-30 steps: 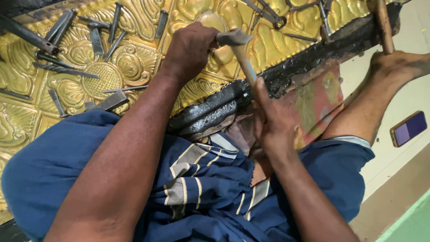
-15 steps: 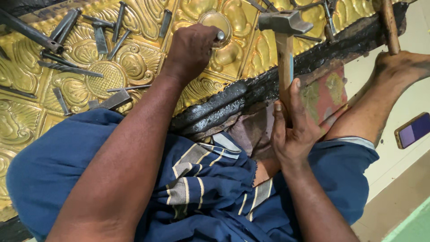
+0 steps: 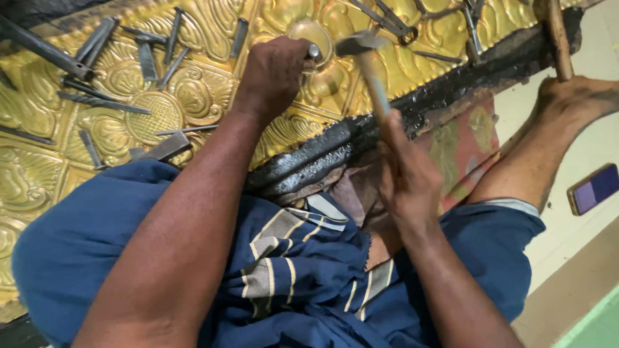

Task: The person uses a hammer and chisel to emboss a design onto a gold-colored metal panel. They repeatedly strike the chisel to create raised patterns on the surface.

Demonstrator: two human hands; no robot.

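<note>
The punch [image 3: 314, 51], a stiff steel rod, stands at upper centre, pinched in the left hand [image 3: 274, 74]. The right hand [image 3: 406, 183] is wrapped around the wooden handle of the head-heavy hammer [image 3: 367, 64]. Beneath lies a thin, dentable embossed brass sheet [image 3: 193, 96] strewn with chisels [image 3: 97, 71], on pale floor [image 3: 599, 142].

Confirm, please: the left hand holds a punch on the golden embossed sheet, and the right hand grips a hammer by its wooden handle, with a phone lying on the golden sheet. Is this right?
Not fully. In the head view the phone lies on the pale floor beside the leg, not on the golden sheet. The rest holds: left hand holds the punch, right hand grips the hammer.
</note>
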